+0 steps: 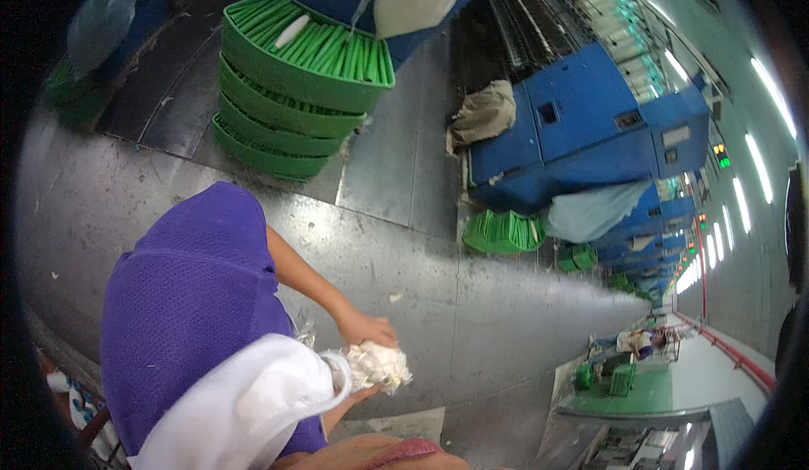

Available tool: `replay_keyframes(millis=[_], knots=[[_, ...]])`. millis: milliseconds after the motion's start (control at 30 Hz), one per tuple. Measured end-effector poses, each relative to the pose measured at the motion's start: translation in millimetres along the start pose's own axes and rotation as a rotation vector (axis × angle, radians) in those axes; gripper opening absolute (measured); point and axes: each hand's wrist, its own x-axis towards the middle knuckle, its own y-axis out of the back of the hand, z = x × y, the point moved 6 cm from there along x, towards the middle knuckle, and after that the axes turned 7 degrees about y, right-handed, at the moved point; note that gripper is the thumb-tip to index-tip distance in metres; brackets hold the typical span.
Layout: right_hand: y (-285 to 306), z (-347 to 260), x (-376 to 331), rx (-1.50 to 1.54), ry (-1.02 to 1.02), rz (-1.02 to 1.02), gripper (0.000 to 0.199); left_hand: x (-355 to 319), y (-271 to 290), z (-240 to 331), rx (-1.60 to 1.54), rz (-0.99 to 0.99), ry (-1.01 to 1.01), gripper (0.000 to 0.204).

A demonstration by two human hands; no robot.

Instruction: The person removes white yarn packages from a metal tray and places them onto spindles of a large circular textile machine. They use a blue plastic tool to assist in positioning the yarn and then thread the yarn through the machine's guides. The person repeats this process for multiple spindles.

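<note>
A loose, crumpled bundle of white fibre waste (377,365) is held between my two hands, low in the view. My left hand (368,330), at the end of a bare forearm from a purple sleeve, closes over it from above. Beneath, my right hand (361,396) grips the same bundle, partly hidden by it and by a white cloth mask. That mask (244,403), with a loop strap, hangs in front of my purple shirt (190,276). Some clear, shiny plastic (305,333) shows beside the left wrist.
Stacked green crates (303,78) with green tubes stand beyond my arm. More green crates (506,232) sit beside a row of blue machines (581,108), with cloths draped over them. Grey floor (396,243) runs down the aisle, where a person (636,342) is by green bins (622,379).
</note>
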Motion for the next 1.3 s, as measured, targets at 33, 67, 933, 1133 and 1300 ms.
replay_keyframes(millis=[33, 67, 933, 1133, 1300], knots=[[-26.0, 11.4, 13.7, -0.003, -0.012, -0.03, 0.074, -15.1, 41.6, -6.5, -0.044, 0.122, -0.027, 0.061], [-51.6, 23.0, 27.1, 0.001, -0.027, -0.064, 0.074, -30.4, 80.6, -10.2, -0.076, 0.242, -0.05, 0.061], [-514.5, 278.4, 271.9, 0.279, -0.653, -0.796, 0.075, -436.7, 826.4, -71.8, 0.056, 1.4, 0.782, 0.111], [-535.6, 335.3, 287.1, 0.193, -0.76, -0.666, 0.055, -460.7, 799.8, -78.7, 0.267, 1.29, 0.937, 0.022], [-640.5, 380.1, 266.9, 0.104, -0.801, -0.865, 0.041, -439.8, 749.3, -1.9, 0.652, 1.069, 0.817, 0.026]])
